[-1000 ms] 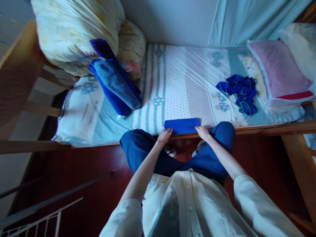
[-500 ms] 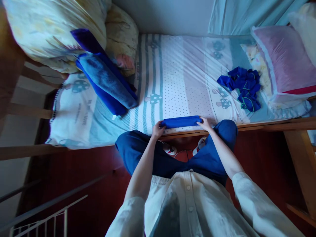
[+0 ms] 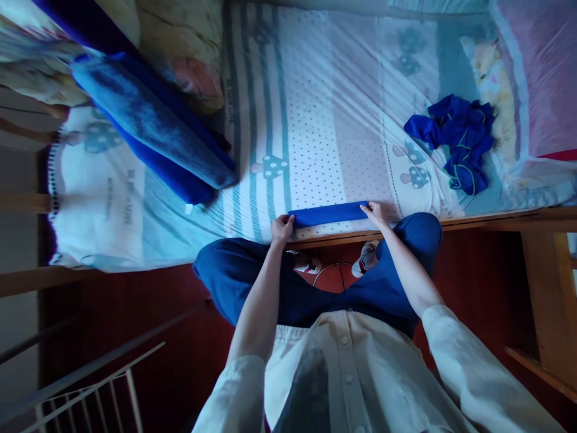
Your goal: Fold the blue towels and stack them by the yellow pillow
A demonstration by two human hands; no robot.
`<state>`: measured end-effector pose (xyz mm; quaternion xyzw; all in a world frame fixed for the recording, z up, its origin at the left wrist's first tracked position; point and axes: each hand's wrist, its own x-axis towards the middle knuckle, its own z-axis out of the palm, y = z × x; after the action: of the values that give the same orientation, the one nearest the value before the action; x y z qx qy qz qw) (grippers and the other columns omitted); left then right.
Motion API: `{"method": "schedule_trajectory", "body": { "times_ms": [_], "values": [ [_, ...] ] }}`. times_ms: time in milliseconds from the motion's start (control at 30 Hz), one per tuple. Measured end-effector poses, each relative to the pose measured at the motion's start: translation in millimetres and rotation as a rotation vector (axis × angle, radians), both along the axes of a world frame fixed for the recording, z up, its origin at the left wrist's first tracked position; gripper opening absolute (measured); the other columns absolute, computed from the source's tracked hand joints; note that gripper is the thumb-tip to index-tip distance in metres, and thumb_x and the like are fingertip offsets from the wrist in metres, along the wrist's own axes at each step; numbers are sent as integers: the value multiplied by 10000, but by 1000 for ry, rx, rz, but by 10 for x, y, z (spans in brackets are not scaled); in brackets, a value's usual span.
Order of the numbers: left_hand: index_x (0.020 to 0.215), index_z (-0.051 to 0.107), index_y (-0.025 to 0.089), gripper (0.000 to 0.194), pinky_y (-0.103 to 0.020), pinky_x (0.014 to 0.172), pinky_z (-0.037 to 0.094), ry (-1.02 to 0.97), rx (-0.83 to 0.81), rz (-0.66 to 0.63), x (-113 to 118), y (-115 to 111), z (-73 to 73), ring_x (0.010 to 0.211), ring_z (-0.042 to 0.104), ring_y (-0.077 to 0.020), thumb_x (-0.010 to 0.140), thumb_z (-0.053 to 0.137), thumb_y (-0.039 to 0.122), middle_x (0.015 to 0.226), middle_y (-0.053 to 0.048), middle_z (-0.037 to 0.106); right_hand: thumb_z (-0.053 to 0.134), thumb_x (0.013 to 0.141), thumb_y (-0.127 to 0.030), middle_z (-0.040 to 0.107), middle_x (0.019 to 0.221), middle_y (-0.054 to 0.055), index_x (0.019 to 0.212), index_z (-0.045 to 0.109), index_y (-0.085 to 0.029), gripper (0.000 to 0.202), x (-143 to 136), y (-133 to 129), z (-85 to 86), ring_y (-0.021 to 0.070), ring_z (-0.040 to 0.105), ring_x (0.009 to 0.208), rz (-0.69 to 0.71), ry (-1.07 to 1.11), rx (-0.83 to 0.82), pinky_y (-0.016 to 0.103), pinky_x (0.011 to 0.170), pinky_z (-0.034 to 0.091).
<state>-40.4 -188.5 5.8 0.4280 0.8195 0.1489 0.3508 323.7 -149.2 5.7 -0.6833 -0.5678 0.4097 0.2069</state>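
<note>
A blue cloth point(image 3: 329, 214), folded into a long narrow strip, lies along the front edge of the bed. My left hand point(image 3: 282, 228) pinches its left end, and the fingers of my right hand point(image 3: 374, 213) are closed on its right end. Further right on the sheet is a crumpled heap of blue cloth point(image 3: 466, 141) with green edging. To the left, a long blue plush roll point(image 3: 153, 123) leans against the pillows.
The bed has a patterned sheet point(image 3: 311, 132) and a wooden front rail point(image 3: 478, 224). A pink pillow point(image 3: 547, 84) is at the right, and a yellowish pillow point(image 3: 184, 54) at the back left. A white metal rack point(image 3: 97, 391) stands on the red floor at lower left.
My view has tilted down and closer to the bed. The strip now looks flatter and smoother, with both hands still at its ends.
</note>
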Motion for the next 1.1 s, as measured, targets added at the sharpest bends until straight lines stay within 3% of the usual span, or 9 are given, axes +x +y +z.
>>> {"method": "schedule_trajectory", "body": {
  "times_ms": [133,233,367,433,567,700,833,967,1100],
  "values": [
    [1019,723,135,326,-335,864,529,21,-19,11,11,4,0,975,701,-271,879,588,396,906,-118,759,661,840,-467,462,551,-39,586,411,-235,425,14,35,22,137,467,570,7,-12,-36,249,563,338],
    [1052,707,126,326,-364,912,527,46,23,-35,58,-30,31,982,700,-276,895,565,374,965,-141,751,672,844,-451,546,573,-10,603,484,-222,382,-15,30,55,165,537,601,-6,-62,-23,260,585,385],
    [1154,678,122,349,-403,998,514,112,176,-97,148,-113,49,1053,678,-280,880,560,304,1100,-171,721,665,864,-413,710,776,67,836,659,-179,236,-72,-43,105,227,653,752,-46,-203,38,301,698,488],
    [1226,656,132,398,-419,1024,508,127,246,-128,186,-141,47,1102,663,-285,879,564,303,1164,-176,704,637,886,-397,742,891,96,993,680,-171,254,-84,-90,131,249,675,836,-32,-278,89,335,773,524],
    [1353,592,130,519,-423,1031,510,88,263,-204,192,-90,80,1129,665,-291,861,611,294,1201,-178,710,581,923,-316,725,1115,150,1142,669,-168,279,-67,-112,214,283,661,1038,88,-383,225,405,934,531],
    [1342,617,159,546,-354,972,536,22,55,-286,97,97,204,1089,696,-265,816,678,293,1186,-139,734,572,903,-187,696,1216,170,1217,670,-150,332,-75,-7,349,302,635,1143,291,-464,245,436,1008,509],
    [1214,709,159,502,-296,857,557,-33,-132,-402,32,320,358,1015,719,-265,724,740,260,1094,-106,765,549,870,-99,698,1247,144,1244,685,-169,404,-148,114,490,280,626,1190,462,-515,212,418,1057,492],
    [1001,776,150,418,-276,828,553,-70,-116,-445,33,491,485,968,719,-274,584,791,179,969,-87,772,532,821,-23,699,1263,140,1251,701,-185,489,-235,191,609,285,615,1228,568,-585,181,411,1063,495],
    [966,768,148,417,-272,861,542,-91,-75,-470,-2,537,590,1037,693,-281,556,817,206,1010,-103,757,553,762,17,653,1350,155,1310,670,-172,592,-394,285,734,302,557,1322,624,-619,129,431,1113,455]
  ]
}}
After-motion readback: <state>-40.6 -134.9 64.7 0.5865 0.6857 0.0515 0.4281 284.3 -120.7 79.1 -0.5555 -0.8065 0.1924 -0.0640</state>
